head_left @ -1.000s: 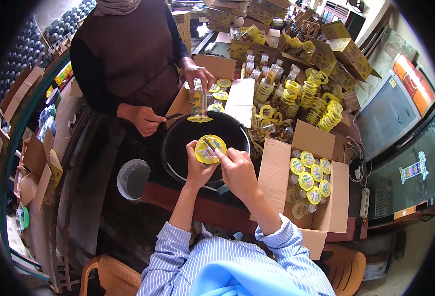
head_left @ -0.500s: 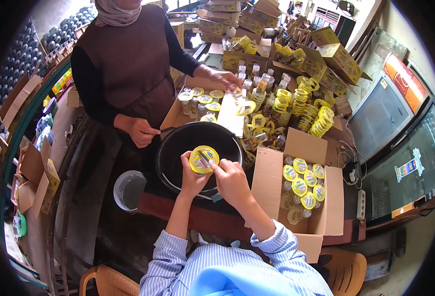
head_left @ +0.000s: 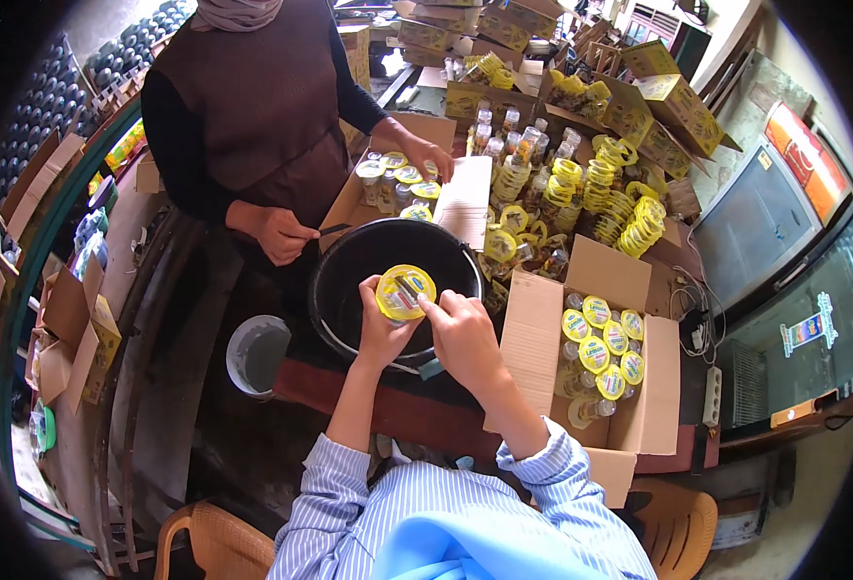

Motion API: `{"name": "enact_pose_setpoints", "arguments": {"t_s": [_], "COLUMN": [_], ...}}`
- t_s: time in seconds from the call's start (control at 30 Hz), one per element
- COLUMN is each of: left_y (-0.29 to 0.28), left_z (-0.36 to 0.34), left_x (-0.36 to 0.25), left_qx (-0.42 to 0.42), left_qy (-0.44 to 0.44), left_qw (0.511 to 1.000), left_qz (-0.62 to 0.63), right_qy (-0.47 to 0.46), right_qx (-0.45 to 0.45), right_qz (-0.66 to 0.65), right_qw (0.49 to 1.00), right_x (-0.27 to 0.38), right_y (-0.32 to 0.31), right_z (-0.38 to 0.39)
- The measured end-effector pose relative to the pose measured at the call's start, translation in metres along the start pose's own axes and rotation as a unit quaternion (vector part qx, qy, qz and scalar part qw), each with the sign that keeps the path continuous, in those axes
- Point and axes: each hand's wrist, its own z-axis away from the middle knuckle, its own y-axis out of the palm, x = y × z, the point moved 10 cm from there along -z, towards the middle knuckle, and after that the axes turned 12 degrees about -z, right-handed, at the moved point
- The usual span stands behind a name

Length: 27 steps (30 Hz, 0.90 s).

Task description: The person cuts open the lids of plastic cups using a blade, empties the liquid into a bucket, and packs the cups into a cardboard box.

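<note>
My left hand point(head_left: 383, 327) is wrapped round a plastic cup, its yellow lid point(head_left: 406, 280) facing up above the black tub point(head_left: 397, 232). Fingers of my right hand point(head_left: 463, 333) are pinched together at the lid's lower right edge. A thin grey blade-like strip point(head_left: 409, 292) lies across the lid from those fingers; its exact kind is hard to make out. To the right, an open carton point(head_left: 533, 338) holds several clear cups point(head_left: 595, 354) with yellow lids.
Across the table a person point(head_left: 262, 116) holds a dark, thin tool in one hand and reaches into another carton point(head_left: 422, 128) of lidded cups. Yellow rings point(head_left: 639, 227) and clear cups are heaped at the far right. A grey bucket point(head_left: 258, 356) stands left of the table.
The person opposite has moved a hand from the yellow-ringed cups to the carton of lidded cups; the cup held there is gone from view. My hands keep their hold on the cup.
</note>
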Motion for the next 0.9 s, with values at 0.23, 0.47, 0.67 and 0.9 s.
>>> {"name": "enact_pose_setpoints", "arguments": {"t_s": [0.23, 0.47, 0.67, 0.9], "left_y": [-0.002, -0.001, -0.001, -0.001], "left_z": [0.0, 0.0, 0.0, 0.0], "left_x": [-0.002, -0.003, -0.004, -0.005], "left_qx": [-0.012, -0.005, -0.003, -0.006], "left_qy": [-0.003, -0.021, -0.013, -0.013], "left_qw": [1.0, 1.0, 1.0, 1.0], "left_qz": [-0.006, -0.006, -0.003, -0.009], "right_qy": [0.028, 0.031, 0.049, 0.039], "right_qx": [0.045, 0.043, 0.071, 0.065], "right_qz": [0.007, 0.007, 0.002, 0.005], "right_qw": [0.999, 0.999, 0.996, 0.997], "right_x": [-0.005, -0.005, -0.01, -0.007], "right_y": [0.005, 0.006, 0.011, 0.01], "right_z": [0.0, 0.001, 0.005, 0.004]}}
